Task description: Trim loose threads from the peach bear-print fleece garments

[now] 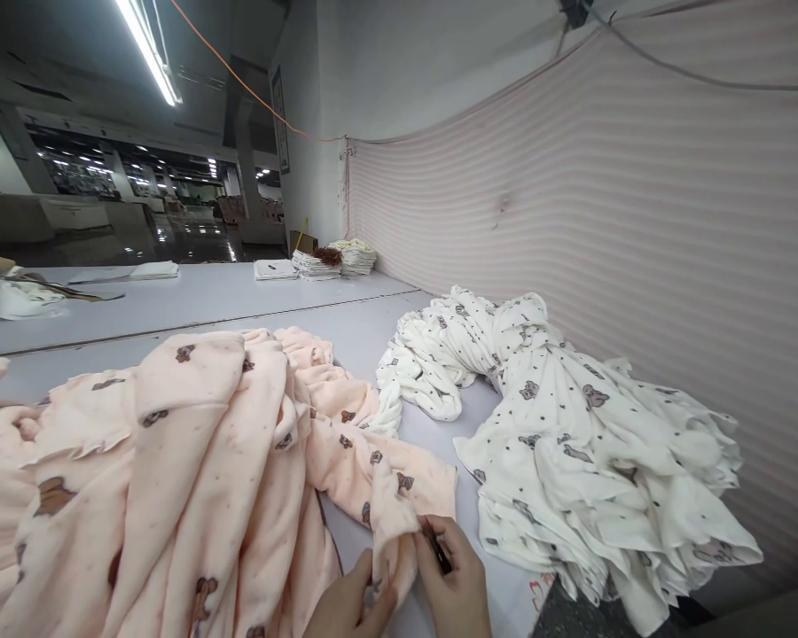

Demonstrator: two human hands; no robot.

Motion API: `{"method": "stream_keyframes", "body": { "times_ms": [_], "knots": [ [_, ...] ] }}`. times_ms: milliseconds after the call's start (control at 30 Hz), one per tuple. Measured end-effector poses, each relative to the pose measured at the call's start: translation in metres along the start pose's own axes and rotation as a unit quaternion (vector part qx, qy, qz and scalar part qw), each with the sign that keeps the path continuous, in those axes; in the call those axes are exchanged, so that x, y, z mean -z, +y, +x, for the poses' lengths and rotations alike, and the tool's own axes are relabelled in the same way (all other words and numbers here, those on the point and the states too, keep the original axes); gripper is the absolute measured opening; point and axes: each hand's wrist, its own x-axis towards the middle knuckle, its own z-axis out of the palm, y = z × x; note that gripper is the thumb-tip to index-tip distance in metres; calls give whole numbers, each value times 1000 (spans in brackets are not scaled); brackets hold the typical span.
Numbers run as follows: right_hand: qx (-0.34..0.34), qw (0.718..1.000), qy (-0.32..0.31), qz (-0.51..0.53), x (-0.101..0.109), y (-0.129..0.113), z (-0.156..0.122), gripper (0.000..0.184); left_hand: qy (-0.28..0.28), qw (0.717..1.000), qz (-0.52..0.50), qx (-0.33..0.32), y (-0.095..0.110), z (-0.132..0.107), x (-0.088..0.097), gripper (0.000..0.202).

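A heap of pink fleece cloth (192, 461) printed with brown bears covers the near left of the table. My left hand (347, 604) pinches a corner of this pink cloth at the bottom centre, fingers closed on the fabric. My right hand (456, 585) is right beside it, closed on a small dark tool (434, 542) that touches the same corner; what kind of tool it is I cannot make out.
A pile of white bear-print cloth (572, 443) lies to the right, against a striped pink fabric wall (638, 221). The grey table (239, 301) runs far back, with stacks of folded cloth (336, 260) at its far end and more pieces at far left.
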Motion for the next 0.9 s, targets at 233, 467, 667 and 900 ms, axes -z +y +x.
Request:
{"method": "stream_keyframes", "body": {
  "times_ms": [233, 467, 667, 900],
  "knots": [
    [73, 997, 28, -14, -10, 5, -20, 12, 41, 981, -187, -11, 20, -1, 30, 21],
    [-103, 989, 88, 60, -7, 0, -16, 31, 99, 995, -30, -9, 15, -24, 37, 29],
    [-188, 968, 84, 141, -30, 22, -33, 32, -2, 1000, -27, -13, 3, -34, 26, 64],
    [-93, 995, 45, 8, -22, 17, -45, 35, 93, 993, -25, -69, 24, -21, 18, 31]
  ]
}}
